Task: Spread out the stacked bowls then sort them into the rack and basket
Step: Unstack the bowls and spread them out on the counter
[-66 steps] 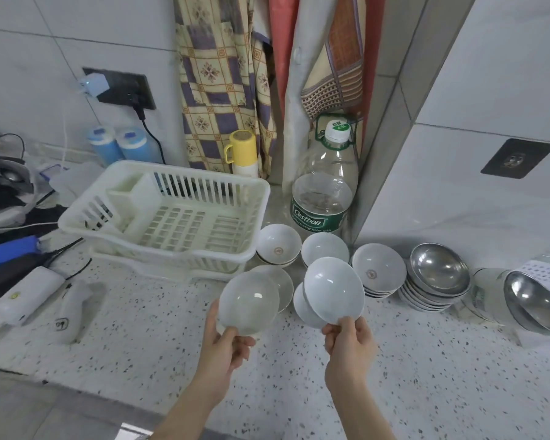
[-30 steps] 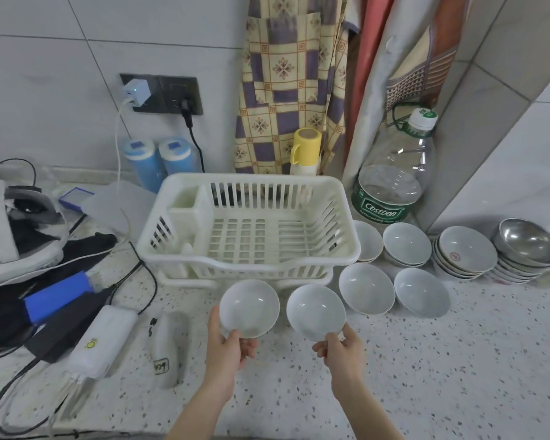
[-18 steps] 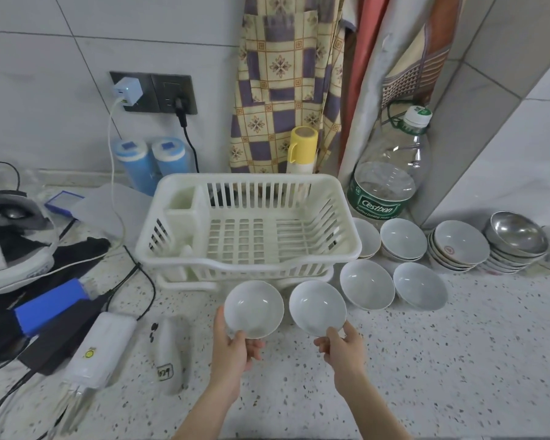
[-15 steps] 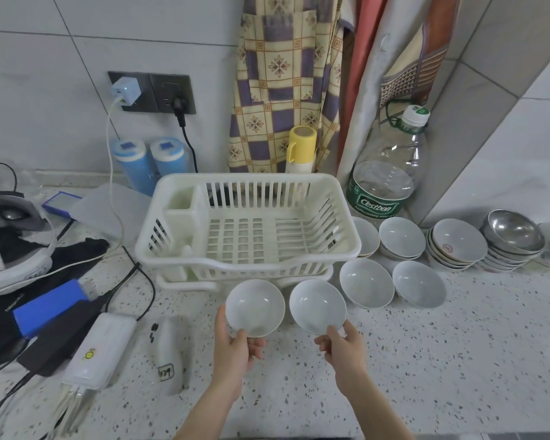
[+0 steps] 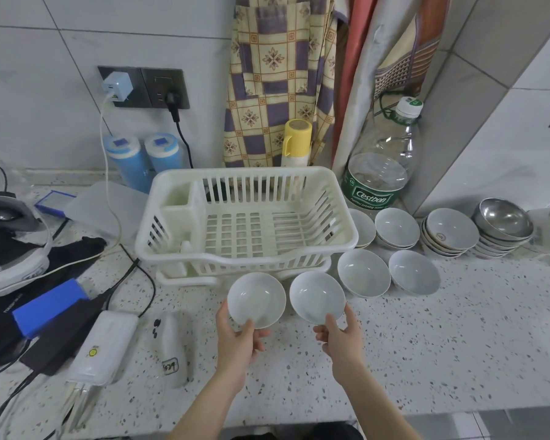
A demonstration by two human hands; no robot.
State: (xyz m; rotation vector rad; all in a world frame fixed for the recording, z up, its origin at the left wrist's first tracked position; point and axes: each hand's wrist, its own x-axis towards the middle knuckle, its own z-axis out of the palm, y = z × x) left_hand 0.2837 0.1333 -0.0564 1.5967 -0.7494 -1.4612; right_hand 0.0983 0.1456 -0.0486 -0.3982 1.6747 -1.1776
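The speckled white stone counter (image 5: 426,360) was the largest surface, and on it stood one white plastic dish rack with slotted walls (image 5: 246,223), rectangular, with one small upright compartment at its left end. Behind the rack's right corner stood one large clear plastic water bottle with a green label (image 5: 383,160), round and smooth. One yellow cylindrical cup with a handle (image 5: 296,139) and two blue cylindrical containers (image 5: 145,160) stood by the tiled wall. To the right of the rack were the bowls: one stack of shiny steel bowls (image 5: 502,227), one stack of white ceramic bowls with a small mark inside (image 5: 448,233), and four single white ceramic bowls (image 5: 364,273) set in two rows on the counter. The number of bowls in each stack could not be counted. In front of the rack, two more smooth round white bowls were held tilted above the counter: the left hand (image 5: 240,341) pinched the left bowl (image 5: 256,300) by its near rim, thumb inside, and the right hand (image 5: 343,339) pinched the right bowl (image 5: 317,296) in the same way.
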